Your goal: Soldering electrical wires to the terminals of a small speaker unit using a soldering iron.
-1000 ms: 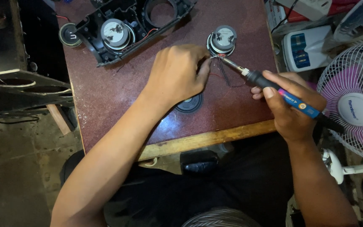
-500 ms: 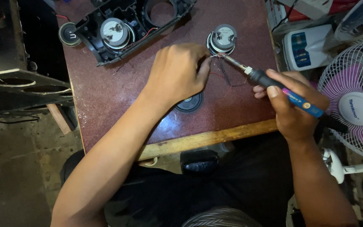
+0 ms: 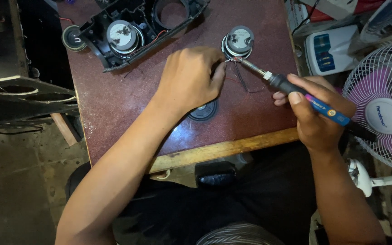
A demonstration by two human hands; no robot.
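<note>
Soldering at a small round grey-capped loudspeaker [image 3: 238,41] on the dark red speckled table [image 3: 114,104].

Right hand [image 3: 316,115] is closing its grip around a blue-and-black soldering iron [image 3: 302,96], tip touching the loudspeaker's near edge. Left hand [image 3: 189,77] is resting beside the loudspeaker, fingers curled at thin wires [image 3: 241,81]; whether it is pinching them is hidden. A black plastic speaker housing [image 3: 132,29] is lying left of the loudspeaker.

Bare table [image 3: 114,118] left of the left hand [image 3: 189,79]; black housing [image 3: 128,31] blocks the far edge.
</note>
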